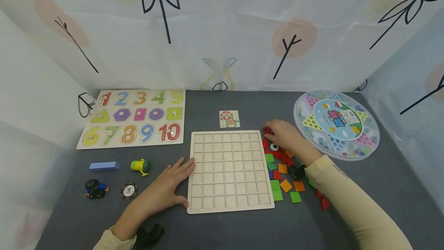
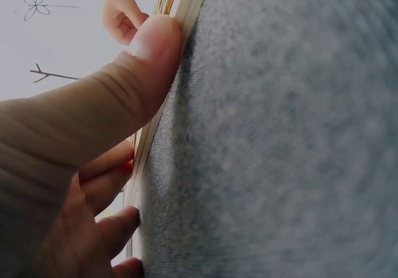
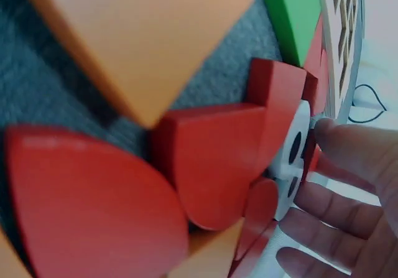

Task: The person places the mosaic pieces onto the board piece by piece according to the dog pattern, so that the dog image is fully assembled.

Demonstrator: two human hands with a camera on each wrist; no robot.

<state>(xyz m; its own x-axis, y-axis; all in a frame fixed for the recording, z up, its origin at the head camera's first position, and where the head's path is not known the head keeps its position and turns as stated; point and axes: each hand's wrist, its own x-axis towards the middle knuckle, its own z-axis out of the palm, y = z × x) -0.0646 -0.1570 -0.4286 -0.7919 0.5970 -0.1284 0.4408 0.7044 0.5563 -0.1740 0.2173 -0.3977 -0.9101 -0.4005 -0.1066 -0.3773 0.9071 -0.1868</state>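
Observation:
A wooden grid board [image 1: 230, 173] lies flat in the middle of the table, its square cells bare. My left hand [image 1: 170, 188] rests along its left edge; in the left wrist view, the thumb [image 2: 146, 66] presses that edge and the fingers spread beyond. To the right, my right hand [image 1: 288, 136] reaches into the upper part of a heap of coloured pieces, its thumb and fingers apart around red pieces [image 3: 211, 160]. A white piece with a dark oval [image 3: 293, 144] sits beside the thumb. Whether the fingertips hold anything is partly hidden.
A small picture card [image 1: 229, 119] lies above the board. A number board [image 1: 138, 119] stands back left, and a round lidded box [image 1: 367, 138] back right. Front left are a blue bar [image 1: 104, 166], a green-yellow toy [image 1: 140, 166], a toy figure [image 1: 96, 189] and a round chip [image 1: 129, 191].

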